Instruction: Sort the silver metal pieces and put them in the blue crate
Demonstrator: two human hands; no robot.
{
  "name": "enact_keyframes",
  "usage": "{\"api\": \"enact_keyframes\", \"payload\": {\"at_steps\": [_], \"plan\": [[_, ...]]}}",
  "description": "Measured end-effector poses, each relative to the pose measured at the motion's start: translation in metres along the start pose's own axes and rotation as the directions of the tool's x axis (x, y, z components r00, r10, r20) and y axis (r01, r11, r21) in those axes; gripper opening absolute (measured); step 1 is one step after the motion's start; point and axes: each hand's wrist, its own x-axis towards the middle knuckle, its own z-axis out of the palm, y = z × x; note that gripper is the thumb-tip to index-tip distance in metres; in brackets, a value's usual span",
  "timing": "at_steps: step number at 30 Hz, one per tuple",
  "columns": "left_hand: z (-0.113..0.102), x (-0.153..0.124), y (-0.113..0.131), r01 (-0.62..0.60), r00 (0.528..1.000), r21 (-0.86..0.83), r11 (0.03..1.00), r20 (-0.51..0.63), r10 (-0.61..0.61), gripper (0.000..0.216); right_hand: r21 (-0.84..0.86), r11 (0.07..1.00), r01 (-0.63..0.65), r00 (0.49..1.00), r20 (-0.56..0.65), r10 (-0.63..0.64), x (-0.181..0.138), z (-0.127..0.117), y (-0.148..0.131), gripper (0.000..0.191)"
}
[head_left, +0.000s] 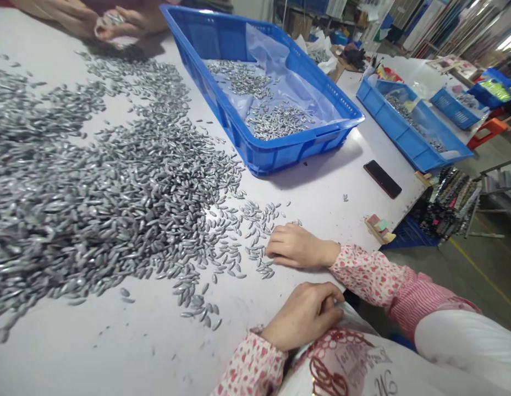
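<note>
A large pile of small, silvery-grey, spindle-shaped pieces (127, 192) spreads over the white table (94, 346). At the pile's near right fringe, my right hand (298, 247) rests palm down on the tabletop, fingers bent and fingertips against a few loose pieces. No piece shows in its grip. My left hand (307, 313) lies at the table edge close to my body, its fingers curled in toward the thumb; whatever may be inside is hidden. Beyond the pile stands a blue plastic crate (255, 157), lined with clear plastic sheet and holding more grey pieces.
Across the table, another person's hands (123, 25) hold some grey pieces. To the right lie a black phone (382, 179) and a small wooden block with coloured pads (379, 228). A second blue crate (424, 157) stands farther right, near bundled strips (457, 203).
</note>
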Motion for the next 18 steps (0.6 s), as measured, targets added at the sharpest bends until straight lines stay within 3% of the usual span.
{"api": "enact_keyframes", "payload": {"at_steps": [3, 9, 15, 18], "plan": [[0.0006, 0.0001, -0.0005, -0.01, 1.0, 0.004, 1.0, -0.009, 0.011, 0.019, 0.003, 0.999, -0.054, 0.998, -0.038, 0.054, 0.0019, 0.0033, -0.0007, 0.016], [0.0012, -0.0006, 0.0006, -0.021, 1.0, 0.03, 0.999, -0.014, 0.021, 0.02, 0.185, 0.977, -0.109, 0.981, -0.138, 0.135, -0.0009, 0.0029, 0.0054, 0.013], [0.0015, -0.0005, 0.0001, -0.027, 1.0, 0.03, 0.999, -0.01, 0.027, 0.022, 0.15, 0.977, -0.152, 0.95, -0.251, 0.186, -0.0021, 0.0097, 0.0078, 0.016], [0.0022, -0.0003, -0.0022, -0.032, 0.999, 0.034, 0.999, -0.024, 0.033, 0.022, 0.144, 0.979, -0.147, 0.954, -0.24, 0.179, -0.0039, 0.0056, 0.0068, 0.013]]}}
